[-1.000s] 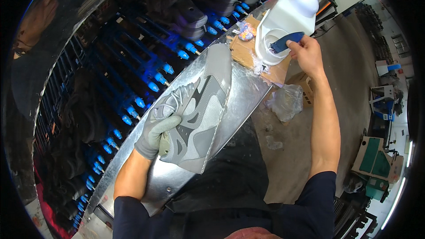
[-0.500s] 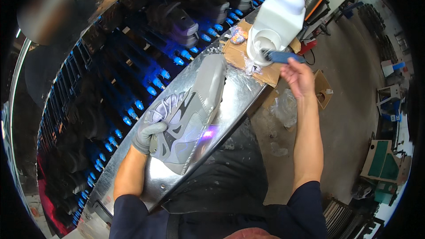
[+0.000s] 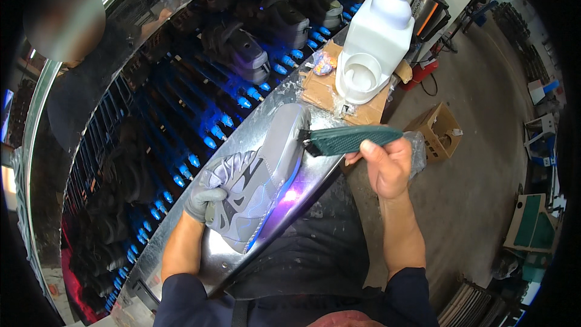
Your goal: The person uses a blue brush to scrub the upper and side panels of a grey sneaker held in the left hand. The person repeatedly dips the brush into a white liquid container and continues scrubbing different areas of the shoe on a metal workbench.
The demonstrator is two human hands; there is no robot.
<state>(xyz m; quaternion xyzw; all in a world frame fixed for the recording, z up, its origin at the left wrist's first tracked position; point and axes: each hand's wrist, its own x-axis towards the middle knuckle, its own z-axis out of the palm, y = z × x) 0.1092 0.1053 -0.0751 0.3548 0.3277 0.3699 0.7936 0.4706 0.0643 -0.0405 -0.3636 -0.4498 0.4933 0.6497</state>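
Note:
A grey shoe upper [image 3: 251, 188] with lilac laces lies over the metal ledge, its toe pointing away from me. My left hand [image 3: 204, 198], in a grey glove, is closed around the shoe by the laces and collar. Bare, my right hand [image 3: 387, 166] grips a brush [image 3: 354, 139] with a dark green handle. Its dark bristles touch or nearly touch the toe edge; I cannot tell which. Beyond it a white bottle [image 3: 378, 36] with a round open cup [image 3: 362, 74] at its base stands on flattened cardboard [image 3: 324, 94].
Left of the ledge [image 3: 327, 120] runs a rack of blue-tipped rods [image 3: 221, 122] with dark shoes [image 3: 239, 51] on it. A thermos [image 3: 428, 6] stands behind the bottle. A cardboard box [image 3: 439, 133] and plastic bag [image 3: 416, 151] are on the floor at right. Across the rack is another person.
My right hand has brought the brush from the bottle's cup down and left to the shoe's toe. My left hand still holds the shoe, which has shifted slightly nearer. Purple light shows along its edge.

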